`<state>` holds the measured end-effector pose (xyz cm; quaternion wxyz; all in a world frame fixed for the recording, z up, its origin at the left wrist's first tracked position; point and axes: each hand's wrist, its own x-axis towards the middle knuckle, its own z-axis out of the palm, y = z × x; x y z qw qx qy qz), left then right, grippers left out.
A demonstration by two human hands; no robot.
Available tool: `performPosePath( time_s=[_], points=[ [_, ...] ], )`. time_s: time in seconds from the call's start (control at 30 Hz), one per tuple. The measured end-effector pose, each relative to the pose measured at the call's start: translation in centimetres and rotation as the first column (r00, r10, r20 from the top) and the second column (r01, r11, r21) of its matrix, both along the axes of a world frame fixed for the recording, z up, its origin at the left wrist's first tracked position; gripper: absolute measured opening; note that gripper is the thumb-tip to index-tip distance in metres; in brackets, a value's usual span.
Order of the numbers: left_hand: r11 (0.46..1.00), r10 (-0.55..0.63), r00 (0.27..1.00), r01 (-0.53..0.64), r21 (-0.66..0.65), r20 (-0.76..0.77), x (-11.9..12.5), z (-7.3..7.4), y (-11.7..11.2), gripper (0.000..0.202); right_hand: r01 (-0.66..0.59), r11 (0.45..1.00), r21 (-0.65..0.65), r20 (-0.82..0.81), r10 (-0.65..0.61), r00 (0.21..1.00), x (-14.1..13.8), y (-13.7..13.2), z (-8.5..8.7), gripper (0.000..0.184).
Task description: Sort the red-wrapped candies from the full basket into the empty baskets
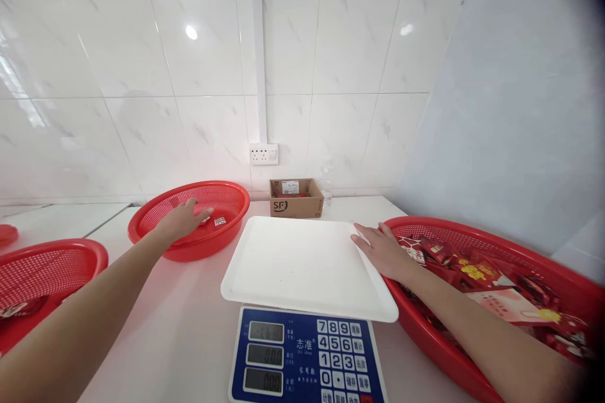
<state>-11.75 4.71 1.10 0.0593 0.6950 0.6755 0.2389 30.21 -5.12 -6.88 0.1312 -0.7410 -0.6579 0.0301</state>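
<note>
My left hand reaches over the round red basket at the back left, its fingers spread and nothing seen in them. A few small packets with white labels lie inside that basket. In the middle stands a digital scale, its blue keypad panel facing me and its white weighing pan bare. Fingers outstretched, my right hand lies at the pan's right edge and appears to touch it. Just beside it, the large red basket on the right is full of red packets.
An open cardboard box with red items inside stands by the tiled wall, a clear plastic bottle next to it. Another red basket is at the lower left, partly behind my left arm. A power socket is on the wall.
</note>
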Motion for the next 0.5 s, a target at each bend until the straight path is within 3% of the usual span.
performPosePath(
  time_s=[0.13, 0.3, 0.4, 0.5],
  points=[
    [0.986, -0.070, 0.989, 0.049, 0.160, 0.133, 2.1, -0.7, -4.1, 0.054, 0.013, 1.000, 0.005, -0.023, -0.012, 1.000, -0.3, -0.3, 0.4, 0.058],
    [0.922, -0.342, 0.921, 0.291, 0.256, 0.186, 7.3, -1.0, -8.9, 0.041, 0.099, 0.989, 0.113, -0.077, -0.091, 0.993, -0.5, -0.5, 1.0, 0.055],
    [0.844, -0.495, 0.853, 0.424, 0.328, 0.169, 9.1, -0.3, -10.4, 0.040, 0.152, 0.976, 0.154, -0.171, -0.125, 0.977, -0.6, -1.5, 2.4, 0.047],
    [0.839, -0.508, 0.840, 0.434, 0.328, 0.188, 9.1, 0.2, -10.8, 0.040, 0.267, 0.961, 0.065, -0.270, -0.241, 0.932, -0.1, -3.6, 3.8, 0.037]
  ],
)
